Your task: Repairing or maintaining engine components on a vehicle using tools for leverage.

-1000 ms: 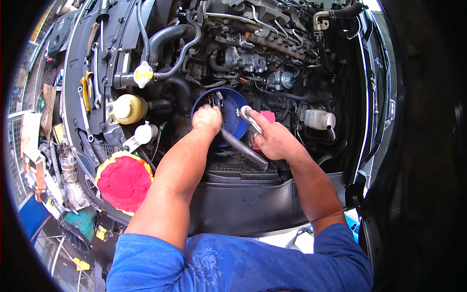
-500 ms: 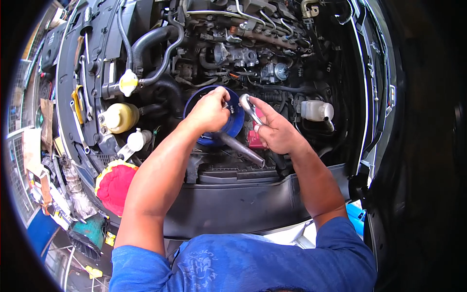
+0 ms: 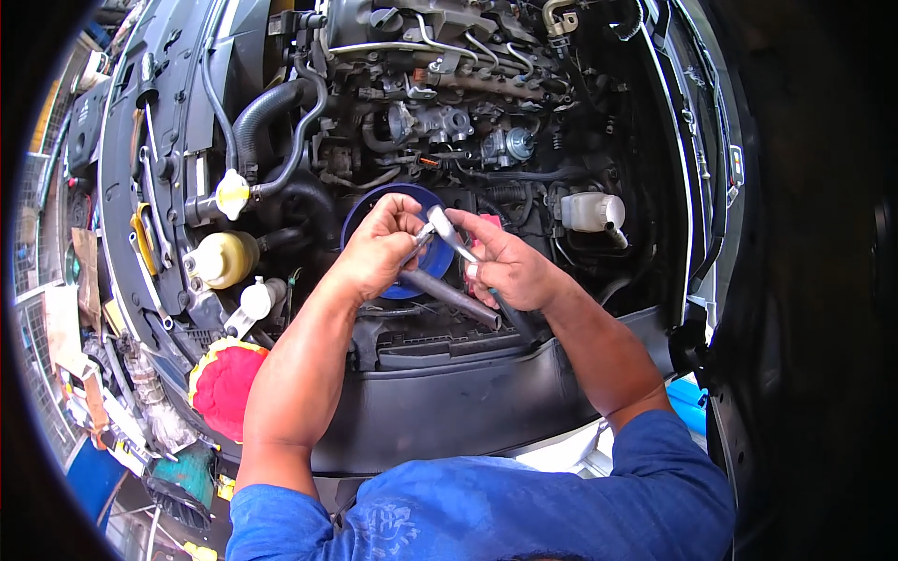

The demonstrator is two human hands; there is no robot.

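Over a blue plastic container (image 3: 374, 222) in the engine bay, my left hand (image 3: 379, 248) is closed on a small metal fitting (image 3: 421, 241), possibly a socket or extension. My right hand (image 3: 510, 266) grips a steel ratchet (image 3: 454, 241), its head meeting the piece in my left fingers. A long metal tube (image 3: 454, 295) slants out of the container below my hands. A red object (image 3: 490, 224), partly hidden, sits behind my right hand.
Hoses, pipes and the engine (image 3: 440, 75) fill the upper view. Wrenches (image 3: 154, 206) lie along the left panel, near a yellowish reservoir (image 3: 224, 259) and a red cloth pad (image 3: 224, 393). A white reservoir (image 3: 591, 213) is at right; mixed parts clutter the far left.
My left hand has risen out of the container with the metal piece and turned. The ratchet head has moved leftward to meet it. The whole view has shifted slightly.
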